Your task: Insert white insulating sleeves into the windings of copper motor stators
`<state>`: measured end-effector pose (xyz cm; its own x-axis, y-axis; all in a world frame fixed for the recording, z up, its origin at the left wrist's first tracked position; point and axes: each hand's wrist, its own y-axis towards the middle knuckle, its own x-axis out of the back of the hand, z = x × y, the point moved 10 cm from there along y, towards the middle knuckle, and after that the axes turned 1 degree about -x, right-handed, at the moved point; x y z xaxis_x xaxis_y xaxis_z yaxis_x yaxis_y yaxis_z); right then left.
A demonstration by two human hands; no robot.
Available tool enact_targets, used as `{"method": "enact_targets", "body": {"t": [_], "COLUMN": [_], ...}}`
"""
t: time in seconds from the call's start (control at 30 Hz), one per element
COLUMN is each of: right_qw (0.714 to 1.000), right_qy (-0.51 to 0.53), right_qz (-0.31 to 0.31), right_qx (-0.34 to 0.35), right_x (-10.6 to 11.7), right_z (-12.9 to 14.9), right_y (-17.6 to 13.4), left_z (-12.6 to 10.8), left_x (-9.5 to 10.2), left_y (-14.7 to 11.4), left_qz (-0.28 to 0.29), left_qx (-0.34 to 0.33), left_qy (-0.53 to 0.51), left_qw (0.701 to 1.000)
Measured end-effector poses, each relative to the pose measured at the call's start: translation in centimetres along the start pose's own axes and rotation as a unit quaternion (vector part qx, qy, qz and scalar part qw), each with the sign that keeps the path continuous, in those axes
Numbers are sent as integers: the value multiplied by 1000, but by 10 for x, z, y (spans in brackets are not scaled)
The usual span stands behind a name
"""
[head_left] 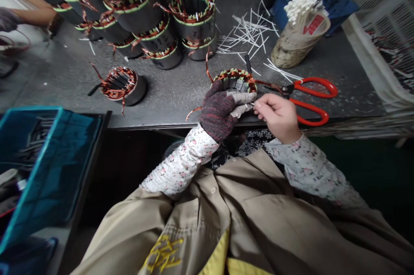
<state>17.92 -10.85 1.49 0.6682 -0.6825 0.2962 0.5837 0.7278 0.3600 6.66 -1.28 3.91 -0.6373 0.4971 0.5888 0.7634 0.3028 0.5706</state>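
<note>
The likely heavy stator (236, 82) is best held externally, a strand (252, 104) pinched in the right grip (278, 116), left grip (220, 112) unclear.

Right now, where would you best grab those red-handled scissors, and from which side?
Probably by the red handle loops, coming from the right: the scissors lie with both loops spread to the right, while the blades point left toward the wound metal ring, just beyond the bare right hand.
</note>
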Motion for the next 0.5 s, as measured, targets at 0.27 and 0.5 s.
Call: {"method": "enact_targets", "body": {"t": [0.27, 0.5], "right_qw": [988, 989], "right_qy": [-114, -136], "right_qz": [-39, -17], "right_qx": [99, 62], "right_x": [7, -1], "right_z": [38, 23], "right_y": [-12, -1], "left_z": [-10, -8], "left_x": [1, -3], "left_y": [0, -3], "left_qz": [-28, 8], "left_qx": [-59, -72], "left_qy": [48, 64], "left_qw": [997, 995]}}
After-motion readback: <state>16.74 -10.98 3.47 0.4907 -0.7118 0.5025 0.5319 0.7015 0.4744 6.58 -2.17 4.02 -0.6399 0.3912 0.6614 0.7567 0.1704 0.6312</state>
